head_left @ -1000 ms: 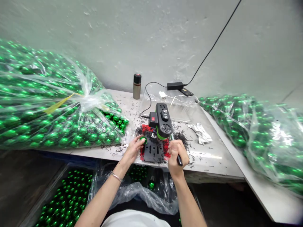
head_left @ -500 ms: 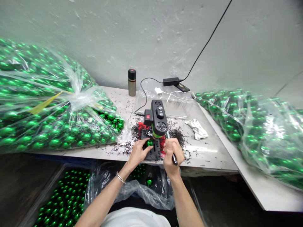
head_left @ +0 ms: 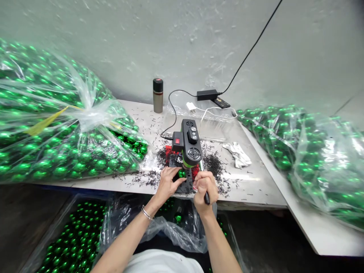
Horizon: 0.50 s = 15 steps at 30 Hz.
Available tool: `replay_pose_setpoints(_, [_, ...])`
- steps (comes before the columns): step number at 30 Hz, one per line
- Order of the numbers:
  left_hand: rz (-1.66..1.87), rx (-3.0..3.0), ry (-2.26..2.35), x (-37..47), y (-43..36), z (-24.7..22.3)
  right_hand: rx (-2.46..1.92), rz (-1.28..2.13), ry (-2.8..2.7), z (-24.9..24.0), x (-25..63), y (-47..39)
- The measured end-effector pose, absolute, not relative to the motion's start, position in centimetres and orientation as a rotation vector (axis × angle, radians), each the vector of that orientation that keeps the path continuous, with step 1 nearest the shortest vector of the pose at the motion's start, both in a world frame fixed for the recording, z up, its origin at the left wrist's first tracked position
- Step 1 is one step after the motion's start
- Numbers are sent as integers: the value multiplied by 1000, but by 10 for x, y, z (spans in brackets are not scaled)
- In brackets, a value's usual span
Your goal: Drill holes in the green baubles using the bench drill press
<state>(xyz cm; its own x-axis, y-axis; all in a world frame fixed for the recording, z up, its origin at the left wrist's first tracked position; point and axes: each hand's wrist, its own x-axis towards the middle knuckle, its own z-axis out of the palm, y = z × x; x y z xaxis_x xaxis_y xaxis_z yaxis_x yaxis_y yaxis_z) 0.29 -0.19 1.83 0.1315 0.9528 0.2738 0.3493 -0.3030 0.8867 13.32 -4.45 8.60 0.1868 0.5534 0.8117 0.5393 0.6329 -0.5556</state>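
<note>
My left hand (head_left: 167, 182) pinches a shiny green ball (head_left: 182, 173) between thumb and fingers, on the black base (head_left: 186, 187) of a small bench press. Directly above the ball is the head of the press (head_left: 191, 142), a black and green body with a red switch. My right hand (head_left: 206, 188) is wrapped round the black-ended lever handle (head_left: 207, 198) at the press's right side. Whether the press head touches the ball is hard to see. Small black pieces (head_left: 213, 167) and red ones (head_left: 195, 170) lie heaped round the base.
Clear bags of green balls lie left (head_left: 68, 151) and right (head_left: 309, 151). A bottle (head_left: 158, 96), a power adapter (head_left: 207, 94) and white gloves (head_left: 238, 154) are on the table (head_left: 256, 185). Below its front edge are an open plastic bag (head_left: 167, 231) and a container of green balls (head_left: 74, 239).
The green ball and my left fingers sit slightly farther right, closer under the press head. My right hand has come a little lower with the lever handle. The view has shifted slightly.
</note>
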Motion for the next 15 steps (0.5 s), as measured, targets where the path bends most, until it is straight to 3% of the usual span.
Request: replay_pose_setpoints(15, [1131,1825,1263,2,-3,15,-902,-117,-1444,36,136,-32])
